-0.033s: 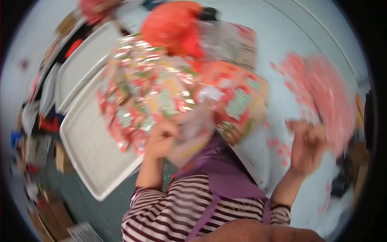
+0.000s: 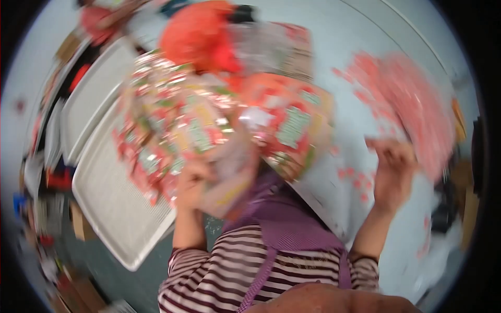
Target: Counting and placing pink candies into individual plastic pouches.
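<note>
My left hand point(image 2: 192, 182) is closed on the edge of a printed clear plastic bag point(image 2: 229, 182) in front of my purple apron. Whether anything is in that bag is too blurred to tell. My right hand point(image 2: 392, 175) is raised over the pale table, its fingers bent and smeared by motion. A heap of small pink pieces point(image 2: 402, 99) lies just beyond it, and a few loose pink pieces point(image 2: 360, 181) lie to its left. Beyond my left hand is a large pile of shiny printed packets point(image 2: 177, 120). An orange-and-green printed package point(image 2: 292, 122) lies between the hands.
Two white trays point(image 2: 115, 208) point(image 2: 96, 94) stand along the left, the nearer partly under the packets. An orange bag point(image 2: 195, 36) and a clear bag point(image 2: 258, 49) sit at the back. Another person point(image 2: 99, 23) is at the far left. Cardboard boxes point(image 2: 81, 295) stand lower left.
The view has shifted, so the packets, bags and pink heap sit farther left in it. My left hand still grips the bag. My right hand appears slightly higher, near the pink heap.
</note>
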Tool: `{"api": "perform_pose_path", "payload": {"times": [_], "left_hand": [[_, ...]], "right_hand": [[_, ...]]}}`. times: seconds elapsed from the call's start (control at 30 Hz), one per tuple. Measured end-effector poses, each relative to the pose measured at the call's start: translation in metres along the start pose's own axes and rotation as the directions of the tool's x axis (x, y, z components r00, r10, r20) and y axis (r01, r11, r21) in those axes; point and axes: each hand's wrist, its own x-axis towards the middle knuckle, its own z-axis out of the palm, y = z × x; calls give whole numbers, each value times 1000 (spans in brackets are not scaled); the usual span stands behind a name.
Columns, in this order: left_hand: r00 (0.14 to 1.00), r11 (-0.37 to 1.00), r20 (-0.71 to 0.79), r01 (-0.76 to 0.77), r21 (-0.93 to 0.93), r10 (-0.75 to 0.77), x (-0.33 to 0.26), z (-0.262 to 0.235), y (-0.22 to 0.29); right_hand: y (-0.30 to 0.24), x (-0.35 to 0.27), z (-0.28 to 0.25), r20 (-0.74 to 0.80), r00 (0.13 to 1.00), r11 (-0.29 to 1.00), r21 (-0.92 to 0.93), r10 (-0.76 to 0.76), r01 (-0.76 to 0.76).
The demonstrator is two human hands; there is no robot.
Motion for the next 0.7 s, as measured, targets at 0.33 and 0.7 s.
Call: {"api": "perform_pose_path", "payload": {"times": [0.33, 0.7], "left_hand": [[949, 962, -302, 164, 217, -94, 17, 39, -9], [944, 896, -328, 107, 430, 45, 28, 53, 5]], "right_hand": [[19, -95, -111, -478, 854, 590, -636, 206, -498], [28, -144, -126, -308, 936, 112, -938, 169, -328]]}}
